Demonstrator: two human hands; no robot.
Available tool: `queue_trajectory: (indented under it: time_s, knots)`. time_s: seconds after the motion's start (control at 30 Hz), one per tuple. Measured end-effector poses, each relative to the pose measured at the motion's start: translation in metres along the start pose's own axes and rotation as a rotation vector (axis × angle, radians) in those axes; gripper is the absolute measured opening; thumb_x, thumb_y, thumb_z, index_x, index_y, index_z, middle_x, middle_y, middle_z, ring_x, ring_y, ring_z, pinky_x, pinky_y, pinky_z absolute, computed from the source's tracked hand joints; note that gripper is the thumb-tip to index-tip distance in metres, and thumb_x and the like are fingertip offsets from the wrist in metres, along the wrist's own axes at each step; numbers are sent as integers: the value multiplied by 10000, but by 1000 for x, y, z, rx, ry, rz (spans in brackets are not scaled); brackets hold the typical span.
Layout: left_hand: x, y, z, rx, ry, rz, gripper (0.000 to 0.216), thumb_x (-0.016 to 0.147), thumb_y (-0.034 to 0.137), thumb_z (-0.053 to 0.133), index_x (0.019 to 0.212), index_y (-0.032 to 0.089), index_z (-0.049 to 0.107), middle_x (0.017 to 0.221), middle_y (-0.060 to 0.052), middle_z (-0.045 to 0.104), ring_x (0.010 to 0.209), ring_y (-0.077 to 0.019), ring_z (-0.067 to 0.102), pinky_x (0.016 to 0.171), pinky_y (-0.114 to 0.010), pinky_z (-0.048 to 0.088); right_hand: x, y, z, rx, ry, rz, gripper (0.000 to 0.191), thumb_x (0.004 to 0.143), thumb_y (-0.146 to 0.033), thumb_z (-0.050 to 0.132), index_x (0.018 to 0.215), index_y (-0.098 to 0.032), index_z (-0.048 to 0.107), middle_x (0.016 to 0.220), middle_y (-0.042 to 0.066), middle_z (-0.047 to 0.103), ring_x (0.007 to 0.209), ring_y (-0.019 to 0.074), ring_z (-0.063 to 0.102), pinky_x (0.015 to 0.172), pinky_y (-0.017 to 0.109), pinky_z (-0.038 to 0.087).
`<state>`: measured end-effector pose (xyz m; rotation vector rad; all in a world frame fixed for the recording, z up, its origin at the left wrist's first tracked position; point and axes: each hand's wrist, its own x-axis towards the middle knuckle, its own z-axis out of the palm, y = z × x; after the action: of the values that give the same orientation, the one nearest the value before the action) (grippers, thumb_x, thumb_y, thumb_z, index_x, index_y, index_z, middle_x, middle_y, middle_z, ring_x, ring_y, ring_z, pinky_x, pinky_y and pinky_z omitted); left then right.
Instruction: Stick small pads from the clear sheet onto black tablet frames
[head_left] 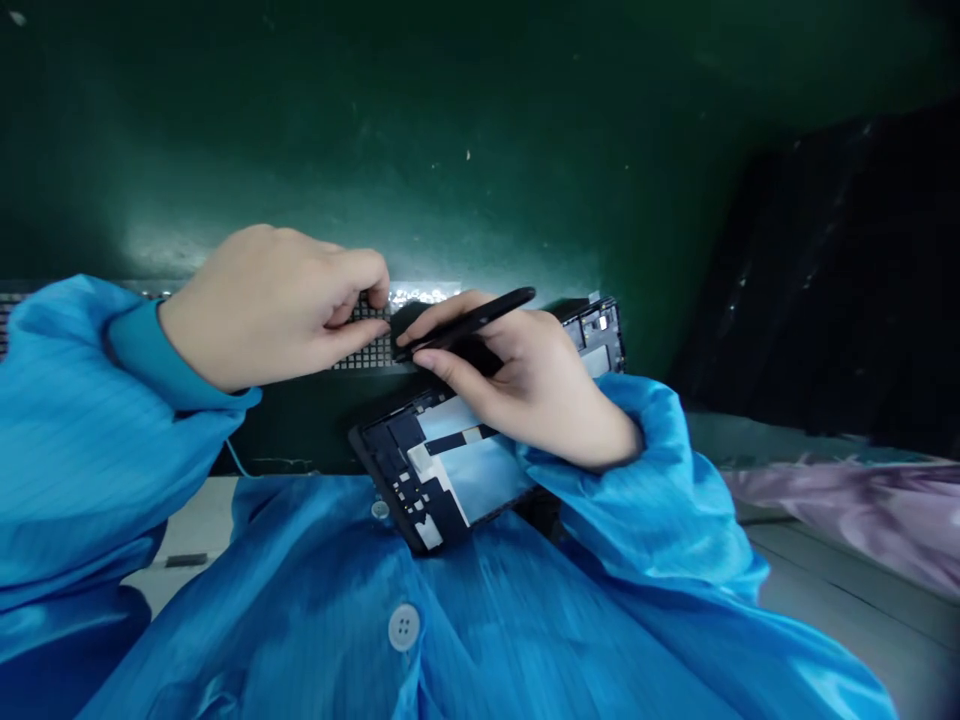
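Note:
My right hand (536, 385) lies over a black phone frame (442, 470) held close to my chest, and its fingers are closed round black tweezers (480, 318) that point to the left. My left hand (277, 305) is closed in a pinch, thumb and forefinger on a small dark piece (403, 322) at the tips of the tweezers. The frame's open back shows pale blue and white patches and dark parts. Its far end (600, 325) sticks out beyond my right hand.
A dark green table surface (465, 150) fills the upper view. A perforated metal strip (367, 355) runs along its near edge behind my hands. A dark sheet or bag (840, 270) lies at the right, purple-pink material (847, 505) below it. My blue coat sleeves (75, 420) frame the scene.

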<state>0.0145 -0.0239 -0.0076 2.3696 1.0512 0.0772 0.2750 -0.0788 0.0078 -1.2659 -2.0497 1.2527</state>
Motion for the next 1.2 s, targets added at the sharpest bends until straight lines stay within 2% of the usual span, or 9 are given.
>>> queue_trajectory:
  time_s: [0.17, 0.37, 0.5, 0.57, 0.63, 0.73, 0.83, 0.97, 1.2]
  knots:
    - [1, 3, -1, 17, -38, -34, 459, 1086, 503, 443, 1186, 219, 790, 774, 8, 709, 807, -224, 748, 838, -353, 570, -3, -1, 1, -4, -11, -22, 131, 1107, -294, 735, 1201, -213, 776, 1162, 75, 873, 1067, 253, 847, 955, 385, 698]
    - [1, -4, -3, 66, -35, -23, 339, 1086, 473, 543, 1178, 252, 784, 755, 27, 714, 664, -179, 644, 657, -325, 431, 0, -1, 0, 163, 37, -3, 82, 1099, -295, 757, 1144, -226, 761, 1106, 62, 864, 980, 235, 846, 907, 384, 699]
    - [-11, 13, -5, 84, 41, -23, 475, 1148, 543, 393, 1107, 239, 756, 737, 4, 674, 626, -182, 576, 577, -351, 345, -38, 5, -19, 475, 282, 45, 107, 1102, -373, 768, 1141, -275, 751, 1046, 21, 856, 847, 191, 808, 732, 336, 687]
    - [-23, 38, -2, 112, 84, -73, 562, 1168, 597, 314, 1078, 257, 752, 783, -24, 686, 614, -191, 557, 537, -365, 314, -77, 8, -29, 478, 469, 77, 96, 1083, -356, 788, 1139, -280, 770, 1000, 20, 840, 861, 196, 793, 693, 319, 665]
    - [-37, 67, 3, 136, 104, -94, 599, 1162, 660, 310, 1096, 277, 767, 924, -72, 736, 646, -221, 596, 514, -381, 320, -121, 10, -36, 406, 602, 155, 107, 1067, -324, 802, 1161, -275, 783, 1015, 34, 830, 941, 209, 795, 772, 331, 677]
    - [-53, 104, 16, 130, 82, -52, 638, 1135, 694, 402, 1315, 195, 757, 1227, -203, 738, 1005, -413, 739, 678, -477, 544, -181, 11, -35, 309, 692, 301, 115, 1072, -285, 788, 1185, -276, 770, 1077, 48, 817, 1056, 218, 788, 959, 377, 672]
    - [-57, 119, 29, 69, 2, -53, 717, 1124, 686, 439, 1527, 133, 653, 1316, -260, 694, 1202, -528, 677, 927, -654, 590, -211, 14, -23, 259, 741, 298, 101, 1086, -263, 758, 1183, -284, 737, 1053, 42, 793, 1047, 212, 773, 978, 387, 652]
    - [-54, 117, 34, 28, -26, -71, 840, 1101, 753, 419, 1613, 108, 584, 1332, -275, 655, 1278, -574, 618, 1097, -784, 506, -213, 23, -8, 165, 791, 182, 104, 1117, -250, 686, 1205, -305, 682, 1045, 44, 774, 1007, 221, 775, 855, 383, 657]
    - [-49, 111, 31, 56, -17, -57, 992, 1041, 852, 413, 1611, 54, 565, 1378, -310, 626, 1301, -618, 616, 1108, -838, 495, -208, 31, -5, 130, 809, 108, 135, 1123, -197, 647, 1217, -294, 648, 1054, 49, 751, 992, 215, 764, 850, 394, 670]
